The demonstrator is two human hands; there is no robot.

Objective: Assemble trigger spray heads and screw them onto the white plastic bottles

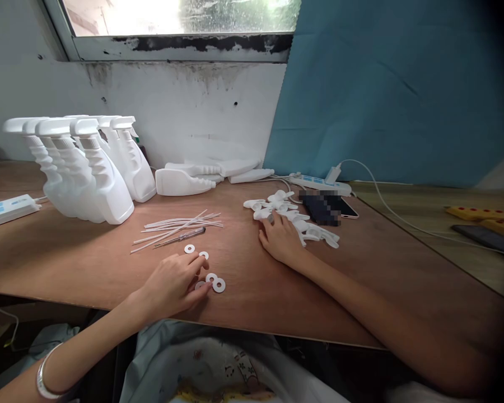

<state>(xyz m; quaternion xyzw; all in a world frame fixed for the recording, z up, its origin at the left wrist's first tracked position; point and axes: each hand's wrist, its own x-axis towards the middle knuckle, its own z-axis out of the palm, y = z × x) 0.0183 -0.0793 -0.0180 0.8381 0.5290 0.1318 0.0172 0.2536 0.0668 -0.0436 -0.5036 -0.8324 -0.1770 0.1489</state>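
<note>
My left hand (178, 282) is low over the table, thumb and fingers apart, touching flat white ring washers (219, 285). Part of that small group is hidden under its fingertips. Another washer (189, 249) lies just beyond the knuckles. My right hand (282, 239) rests on a loose pile of white spray trigger heads (315, 230), thumb spread away from the fingers. Its fingertips touch pieces at the pile's near left side, and I see nothing lifted. Thin white tubes (180, 224) and a slim screwdriver (180, 237) lie beyond my left hand.
Assembled white spray bottles (113, 187) stand at the left. Several bottles without heads (182, 182) lie along the wall. Phones (348, 207) and a power strip (319, 183) with a white cable are right of the trigger heads. Another power strip (10, 211) sits far left.
</note>
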